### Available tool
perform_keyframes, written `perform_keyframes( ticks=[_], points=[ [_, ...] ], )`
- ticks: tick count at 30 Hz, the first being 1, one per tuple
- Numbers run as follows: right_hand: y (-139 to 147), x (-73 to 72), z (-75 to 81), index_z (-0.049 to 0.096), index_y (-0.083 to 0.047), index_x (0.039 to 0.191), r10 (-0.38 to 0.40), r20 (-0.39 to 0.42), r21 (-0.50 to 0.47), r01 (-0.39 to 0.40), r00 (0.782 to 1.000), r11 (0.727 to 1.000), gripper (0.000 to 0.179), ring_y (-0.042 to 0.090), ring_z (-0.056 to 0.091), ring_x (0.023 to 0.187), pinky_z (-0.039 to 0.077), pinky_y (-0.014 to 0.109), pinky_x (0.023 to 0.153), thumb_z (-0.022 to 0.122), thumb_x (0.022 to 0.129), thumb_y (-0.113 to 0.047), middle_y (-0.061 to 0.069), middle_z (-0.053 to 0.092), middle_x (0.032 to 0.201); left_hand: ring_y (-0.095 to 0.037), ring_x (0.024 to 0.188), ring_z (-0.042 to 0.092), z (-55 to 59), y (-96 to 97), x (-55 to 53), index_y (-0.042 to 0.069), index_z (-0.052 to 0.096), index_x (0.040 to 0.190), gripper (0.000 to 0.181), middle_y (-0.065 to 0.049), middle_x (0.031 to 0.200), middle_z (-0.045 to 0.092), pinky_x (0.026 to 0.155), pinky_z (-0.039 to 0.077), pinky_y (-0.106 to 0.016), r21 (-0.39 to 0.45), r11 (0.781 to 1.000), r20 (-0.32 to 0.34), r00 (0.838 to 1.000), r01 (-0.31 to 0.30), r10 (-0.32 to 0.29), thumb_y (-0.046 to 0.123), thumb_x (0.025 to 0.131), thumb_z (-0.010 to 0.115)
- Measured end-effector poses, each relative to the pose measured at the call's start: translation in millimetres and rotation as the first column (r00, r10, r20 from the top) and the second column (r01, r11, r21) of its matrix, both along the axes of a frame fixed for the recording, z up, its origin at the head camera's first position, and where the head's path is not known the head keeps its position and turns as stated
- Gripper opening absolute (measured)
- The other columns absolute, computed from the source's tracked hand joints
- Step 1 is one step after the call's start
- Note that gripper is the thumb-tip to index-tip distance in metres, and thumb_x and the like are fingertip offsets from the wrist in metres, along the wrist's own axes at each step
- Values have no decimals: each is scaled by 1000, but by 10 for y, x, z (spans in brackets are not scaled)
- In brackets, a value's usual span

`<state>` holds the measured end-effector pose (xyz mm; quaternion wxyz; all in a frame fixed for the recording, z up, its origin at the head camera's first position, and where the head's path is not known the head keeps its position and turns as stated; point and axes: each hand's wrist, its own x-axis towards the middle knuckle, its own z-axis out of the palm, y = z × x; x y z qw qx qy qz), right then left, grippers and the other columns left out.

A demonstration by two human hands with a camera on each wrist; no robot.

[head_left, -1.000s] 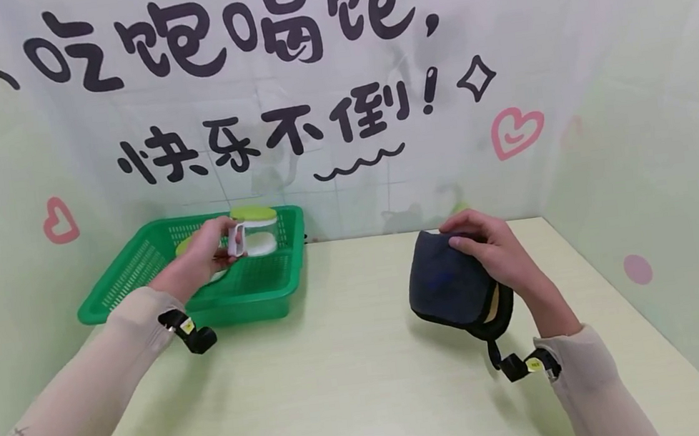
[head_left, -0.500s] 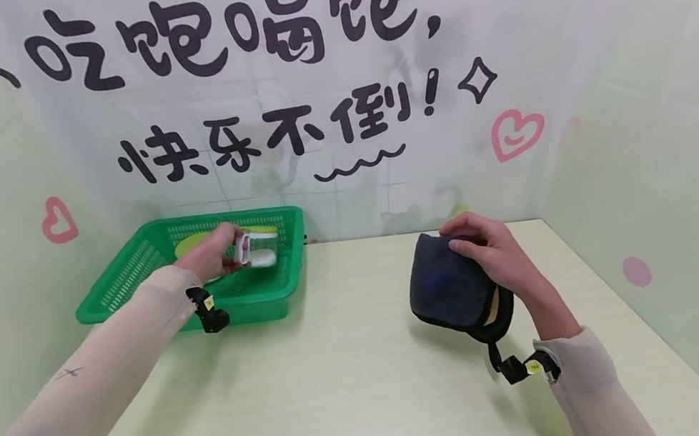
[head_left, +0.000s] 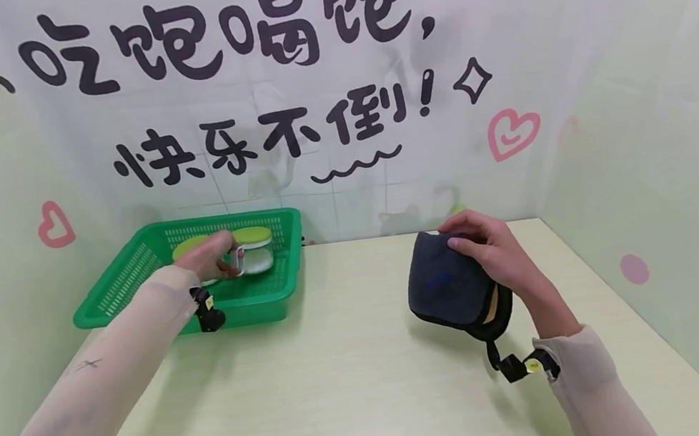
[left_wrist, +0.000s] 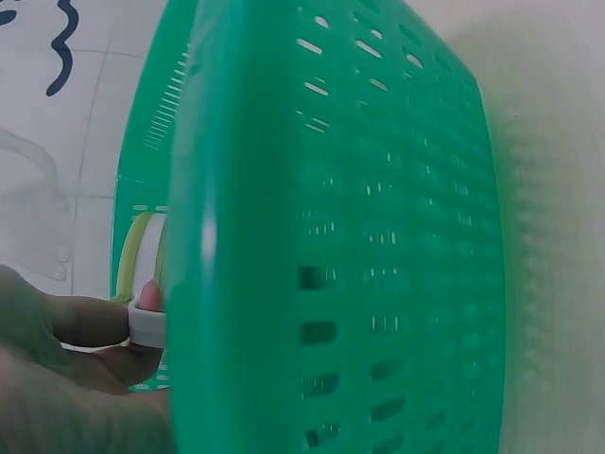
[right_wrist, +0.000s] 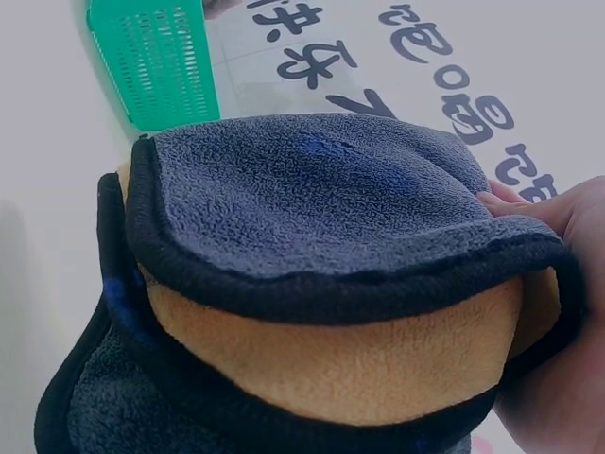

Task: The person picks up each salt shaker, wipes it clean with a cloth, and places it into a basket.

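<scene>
My left hand (head_left: 206,257) grips the white handle of a clear seasoning jar (head_left: 255,252) with a green lid, which stands upright inside the green basket (head_left: 237,313). In the left wrist view, fingers curl at the white handle (left_wrist: 146,329), while the basket's wall (left_wrist: 246,236) hides most of the jar. Beside it, partly behind the hand, is a second green lid (head_left: 188,247). On the right, my right hand (head_left: 497,250) pinches the top of a folded towel (head_left: 447,279), dark grey-blue with black edging. Its tan inner side (right_wrist: 340,350) shows in the right wrist view.
The basket stands at the back left of the pale table (head_left: 353,361), close to the printed wall sheet (head_left: 349,211). A plain side panel (head_left: 659,211) bounds the right. The towel's lower part hangs near the tabletop.
My left hand has moved the jar down into the basket; it tilted on the way and is upright now. The right hand and towel have stayed nearly still.
</scene>
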<state>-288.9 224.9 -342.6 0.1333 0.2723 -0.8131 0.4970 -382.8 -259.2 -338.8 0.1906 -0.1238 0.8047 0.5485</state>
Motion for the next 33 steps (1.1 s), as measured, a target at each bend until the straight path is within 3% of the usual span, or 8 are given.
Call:
perform_keyframes(
  ticks=[8,11,15,19,24,28,33],
  points=[
    [5,10,22,67,0,120,-18,-4,0,18,1000,1000,20,-2,66,98,49,12,88,61,101,-4,23,71,115,-35,103,48,-3,8,-14,-11,38,134,39,-29,139,35,95,53,-41,-72,996,-25,998,56,-57,-3,96,31],
    [9,6,24,67,0,120,-30,-8,-5,30,1000,1000,20,-3,65,99,50,12,88,61,102,-4,24,71,116,-38,112,45,0,-6,-5,-13,40,132,36,-32,146,31,100,51,-43,-111,989,-21,994,101,-103,-4,98,33],
    [12,9,24,66,1,123,-53,18,-22,53,998,998,22,-4,65,101,49,11,90,60,103,-7,25,70,119,-42,126,41,-3,-31,13,-17,39,138,40,-37,156,23,108,50,-43,-109,987,7,993,116,-116,-2,102,31],
    [26,-2,5,64,0,127,-86,93,-62,92,992,994,26,-5,65,103,50,12,92,60,104,-11,10,71,120,-44,128,45,-18,-54,35,-19,36,143,45,-39,156,23,107,52,-42,-90,990,45,993,109,-106,-1,103,30],
    [65,-37,-31,60,-1,132,-111,267,-164,159,957,974,31,-2,66,103,52,15,90,60,105,-15,-15,67,111,-42,116,55,-46,-74,68,-20,36,143,45,-38,142,36,103,55,-42,-46,993,59,993,105,-102,3,103,32],
    [107,-67,-69,59,-7,136,-124,399,-189,214,908,958,33,0,67,102,53,18,88,59,105,-19,-16,66,110,-40,110,61,-88,-85,87,-19,37,142,45,-34,132,43,100,57,-41,-16,995,76,992,101,-100,4,104,31],
    [187,-109,-146,57,-9,137,-173,464,-166,277,869,946,32,-4,65,99,52,17,88,56,106,-18,-13,65,112,-41,107,64,-120,-80,96,-17,38,144,45,-36,127,46,96,59,-39,11,998,103,992,67,-68,5,105,33]
  ],
)
